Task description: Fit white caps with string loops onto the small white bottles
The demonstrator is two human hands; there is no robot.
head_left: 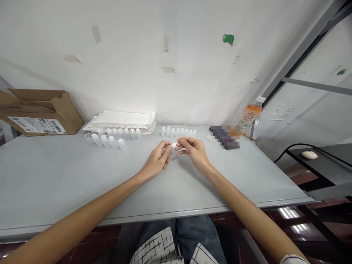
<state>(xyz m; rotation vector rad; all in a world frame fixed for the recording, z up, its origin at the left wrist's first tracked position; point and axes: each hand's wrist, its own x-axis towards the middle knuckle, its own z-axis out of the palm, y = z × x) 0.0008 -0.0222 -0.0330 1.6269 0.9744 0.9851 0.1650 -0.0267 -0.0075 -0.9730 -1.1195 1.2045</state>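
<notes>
Above the middle of the grey table, my left hand [158,159] holds a small white bottle [173,145], its tip pointing right. The fingers of my right hand [194,152] pinch a thin white loop [179,145] at the bottle's tip. Beyond my hands stands a row of small white bottles [172,132]. Farther left, a group of similar bottles [111,141] stands upright, some with loops attached. Several small white pieces [209,138] lie to the right of my right hand.
An open cardboard box [41,113] stands at the back left, near stacked white sheets [123,118]. At the back right are a dark blurred item [224,137] and a leaning orange drink bottle [247,116]. A white mouse [309,155] rests on a side surface.
</notes>
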